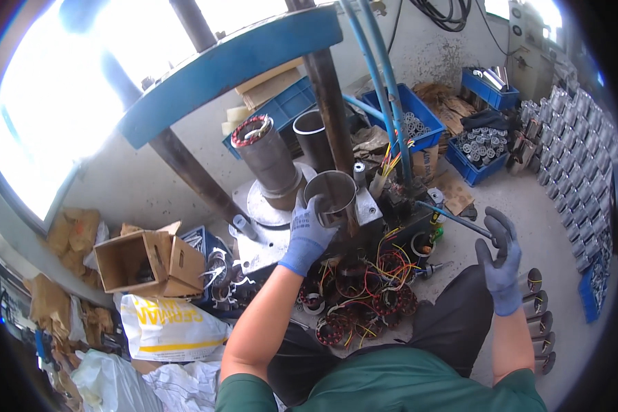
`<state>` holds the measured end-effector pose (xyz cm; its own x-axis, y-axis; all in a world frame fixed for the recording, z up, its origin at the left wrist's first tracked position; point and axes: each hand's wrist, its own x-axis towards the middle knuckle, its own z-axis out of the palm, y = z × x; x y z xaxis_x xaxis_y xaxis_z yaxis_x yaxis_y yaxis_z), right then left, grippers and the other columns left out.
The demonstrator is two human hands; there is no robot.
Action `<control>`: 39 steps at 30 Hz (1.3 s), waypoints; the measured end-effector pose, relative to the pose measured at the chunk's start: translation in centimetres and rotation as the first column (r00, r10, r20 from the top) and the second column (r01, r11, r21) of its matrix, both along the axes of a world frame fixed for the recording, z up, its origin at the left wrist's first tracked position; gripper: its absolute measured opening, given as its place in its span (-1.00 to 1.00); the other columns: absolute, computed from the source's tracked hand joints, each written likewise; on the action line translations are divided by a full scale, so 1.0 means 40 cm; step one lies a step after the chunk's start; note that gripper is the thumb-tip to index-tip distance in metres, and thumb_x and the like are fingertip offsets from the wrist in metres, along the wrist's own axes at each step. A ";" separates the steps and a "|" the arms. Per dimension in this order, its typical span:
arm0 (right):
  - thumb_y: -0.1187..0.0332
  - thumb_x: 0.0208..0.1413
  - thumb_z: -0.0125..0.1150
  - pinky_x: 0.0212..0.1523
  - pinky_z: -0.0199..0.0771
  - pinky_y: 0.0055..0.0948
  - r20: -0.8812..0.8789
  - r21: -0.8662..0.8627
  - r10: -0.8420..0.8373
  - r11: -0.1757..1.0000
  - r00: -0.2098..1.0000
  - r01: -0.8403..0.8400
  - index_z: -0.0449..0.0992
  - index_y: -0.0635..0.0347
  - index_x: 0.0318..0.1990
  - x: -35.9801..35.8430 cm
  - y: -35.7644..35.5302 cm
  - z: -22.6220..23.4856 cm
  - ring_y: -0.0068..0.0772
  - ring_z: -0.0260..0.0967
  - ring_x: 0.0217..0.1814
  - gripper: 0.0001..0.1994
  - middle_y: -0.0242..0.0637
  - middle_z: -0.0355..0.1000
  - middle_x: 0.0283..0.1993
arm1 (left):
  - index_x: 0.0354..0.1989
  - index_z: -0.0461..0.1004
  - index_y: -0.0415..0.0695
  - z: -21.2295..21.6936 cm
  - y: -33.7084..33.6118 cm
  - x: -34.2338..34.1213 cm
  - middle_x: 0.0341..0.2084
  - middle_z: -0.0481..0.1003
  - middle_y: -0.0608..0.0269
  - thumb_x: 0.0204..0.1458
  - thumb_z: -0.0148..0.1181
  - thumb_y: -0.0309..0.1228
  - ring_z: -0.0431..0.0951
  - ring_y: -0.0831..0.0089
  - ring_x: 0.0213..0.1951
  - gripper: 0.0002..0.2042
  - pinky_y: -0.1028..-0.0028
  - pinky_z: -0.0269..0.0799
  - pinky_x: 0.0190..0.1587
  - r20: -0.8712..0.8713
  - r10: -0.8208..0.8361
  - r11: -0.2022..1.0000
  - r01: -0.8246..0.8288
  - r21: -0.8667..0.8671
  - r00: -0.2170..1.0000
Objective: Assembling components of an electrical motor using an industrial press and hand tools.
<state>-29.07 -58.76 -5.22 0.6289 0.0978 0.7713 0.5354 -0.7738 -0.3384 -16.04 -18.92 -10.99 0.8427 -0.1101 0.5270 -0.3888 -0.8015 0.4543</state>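
Observation:
My left hand (309,232), in a grey-blue glove, grips the near left rim of an open metal cylinder (347,206) standing on the press bed (259,253). Just behind it, a grey motor housing (271,165) sits on a round plate, with red windings showing at its top. My right hand (504,264), gloved too, is raised at the right with fingers apart and slightly curved. Its thumb and fingers are around the end of a blue lever (453,218), without a visible closed grip. A darker hollow cylinder (310,130) stands farther back.
Overhead runs the blue press beam (233,62) on dark columns. Wound stators with loose wires (384,288) lie before my knees. A cardboard box (134,261) and a white sack (168,326) are at left. Blue parts bins (477,161) and stacked metal housings (577,165) stand at right.

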 end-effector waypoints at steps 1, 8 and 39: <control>0.65 0.11 0.20 0.32 0.35 -0.09 0.014 0.152 0.010 0.988 1.000 -0.012 0.51 0.31 0.08 0.026 -0.001 -0.030 0.03 0.45 0.24 -0.65 -0.03 0.47 0.19 | 0.16 0.40 -0.17 -0.007 -0.006 0.012 0.21 0.32 -0.29 -0.16 0.53 -0.23 0.34 -0.19 0.26 -0.33 0.10 0.36 0.28 -0.072 0.013 0.999 -0.016 -0.037 0.997; 0.59 0.27 0.13 0.00 0.48 -0.29 0.370 0.442 -0.042 0.887 0.928 -0.136 0.53 0.32 0.03 0.358 0.097 0.050 -0.17 0.50 -0.05 -0.79 -0.07 0.53 -0.08 | -0.32 0.50 -0.24 -0.014 0.034 -0.031 -0.26 0.55 0.01 -0.18 0.62 -0.23 0.60 0.17 -0.20 -0.57 0.30 0.50 -0.11 -0.051 0.113 0.986 -0.118 -0.119 0.992; 0.53 0.13 0.33 0.24 0.47 -0.29 0.194 0.697 -0.063 0.712 0.979 -0.092 0.57 0.17 0.13 0.483 0.133 0.154 -0.23 0.47 0.21 -0.63 -0.19 0.56 0.09 | -0.15 0.59 -0.25 0.523 0.249 0.201 -0.07 0.59 0.16 -0.11 0.45 -0.51 0.57 0.33 -0.05 -0.69 0.32 0.46 0.03 0.365 0.055 0.959 0.053 -0.279 0.929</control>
